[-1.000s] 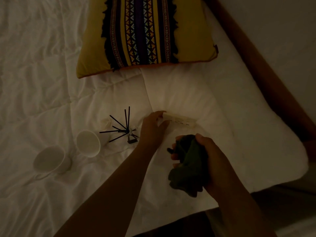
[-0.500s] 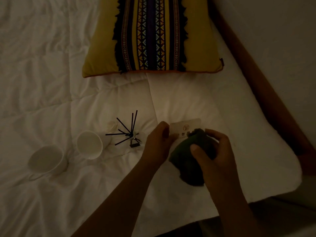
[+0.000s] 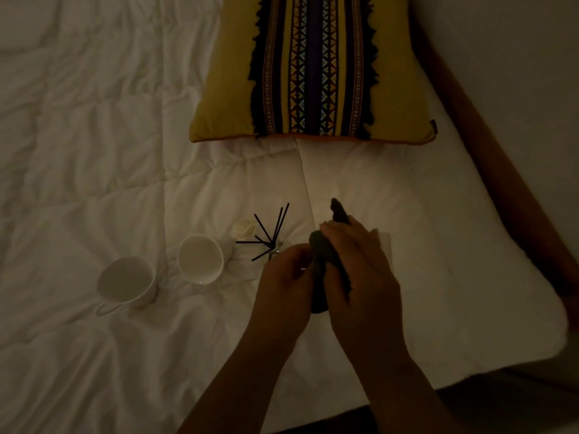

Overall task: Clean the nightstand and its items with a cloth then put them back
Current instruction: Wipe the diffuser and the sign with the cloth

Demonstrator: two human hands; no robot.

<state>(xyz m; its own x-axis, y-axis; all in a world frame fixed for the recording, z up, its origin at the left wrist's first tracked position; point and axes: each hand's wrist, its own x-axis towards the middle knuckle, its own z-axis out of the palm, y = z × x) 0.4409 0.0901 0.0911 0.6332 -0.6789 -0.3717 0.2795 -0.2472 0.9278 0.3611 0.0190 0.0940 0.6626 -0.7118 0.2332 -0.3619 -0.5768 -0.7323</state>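
Dark green cloth (image 3: 326, 261) bunched, right hand (image 3: 360, 270) clamped on it, left hand (image 3: 285, 283) curled, contents unclear

A yellow pillow (image 3: 313, 70) with bright stripes lies on the white bed (image 3: 94, 136), far above the hand, beside a brown wooden frame (image 3: 501, 170).

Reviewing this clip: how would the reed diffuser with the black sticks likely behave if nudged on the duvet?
The reed diffuser would probably tip easily: its small base sits on soft, wrinkled duvet. The splayed black sticks look loose and might slide out. Whether it holds liquid cannot be told in this dim light.
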